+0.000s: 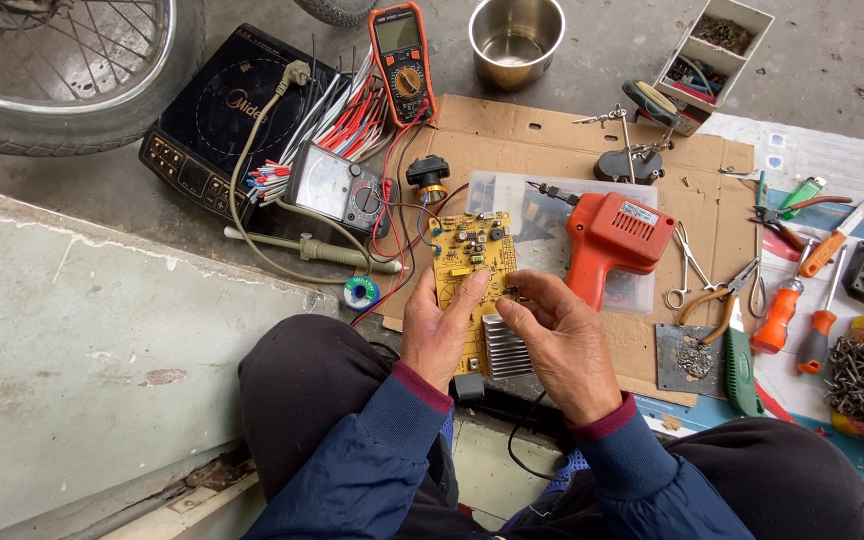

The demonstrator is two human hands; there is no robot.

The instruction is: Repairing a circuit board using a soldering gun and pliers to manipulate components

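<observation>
- The yellow circuit board (472, 262) lies on a sheet of cardboard (552, 130) on the floor, tilted slightly, with a ribbed metal heat sink (505, 347) at its near right corner.
- The left hand (439, 328) rests flat on the board's near half, fingers spread and loose, its grip closed on nothing; the index finger reaches up along the board's middle.
- The right hand (560, 330) is at the board's right edge, thumb and forefinger pinched together on a small dark part (510, 293) sitting on the board.
- Just right of the board lies an orange soldering gun (614, 240), resting on a clear plastic box (552, 215).
- Left of the board sits an analogue meter (335, 187), with red and black leads running towards the board.
- Beyond the board stands an orange digital multimeter (404, 60), and further right a steel cup (516, 38).
- Near the board's near left corner is a small solder spool (360, 293).
- Well to the right of the board lie pliers (717, 300), orange-handled screwdrivers (787, 310) and a heap of screws (862, 378).
</observation>
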